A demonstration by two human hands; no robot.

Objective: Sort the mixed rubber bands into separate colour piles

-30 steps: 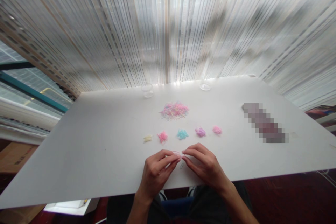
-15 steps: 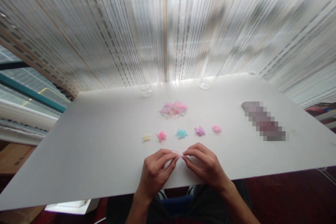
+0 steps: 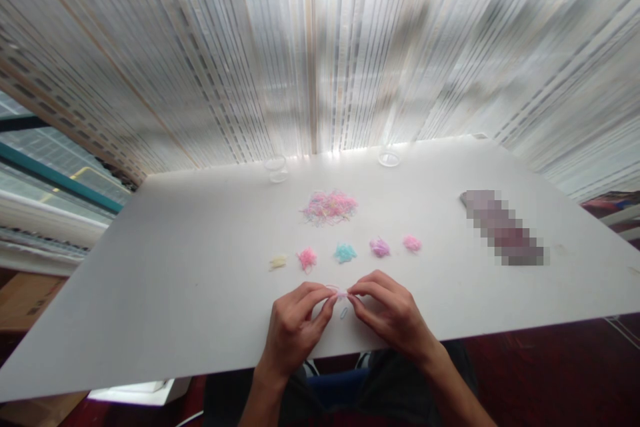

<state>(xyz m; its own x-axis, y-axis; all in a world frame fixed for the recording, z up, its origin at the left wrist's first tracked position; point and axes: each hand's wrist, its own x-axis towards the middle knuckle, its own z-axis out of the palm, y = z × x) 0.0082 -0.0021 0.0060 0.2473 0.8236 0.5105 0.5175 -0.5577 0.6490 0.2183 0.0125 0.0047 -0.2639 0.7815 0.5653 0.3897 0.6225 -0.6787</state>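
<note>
Near the table's front edge, my left hand (image 3: 297,320) and my right hand (image 3: 393,310) face each other with fingers pinched. Between their fingertips is a small bunch of pale pink and lilac rubber bands (image 3: 341,293); fingers partly cover it. A thin pink loop sticks up by my left fingertips. Just below the bunch, a single blue rubber band (image 3: 343,313) lies on the table. Beyond my hands is a row of small heaps: yellow bands (image 3: 278,262), coral-pink bands (image 3: 307,259), turquoise bands (image 3: 345,253), purple bands (image 3: 380,247) and light pink bands (image 3: 413,244).
A larger mixed pile of bands (image 3: 330,207) lies behind the row on the white table (image 3: 200,233). A clear cup (image 3: 277,170) and a clear round lid or dish (image 3: 389,158) stand at the back. At right lies a pixelated oblong object (image 3: 503,227).
The view has shifted very slightly. Both hands keep pinching the bunch between them, with barely any finger movement; the heaps and the blue band lie as before.
</note>
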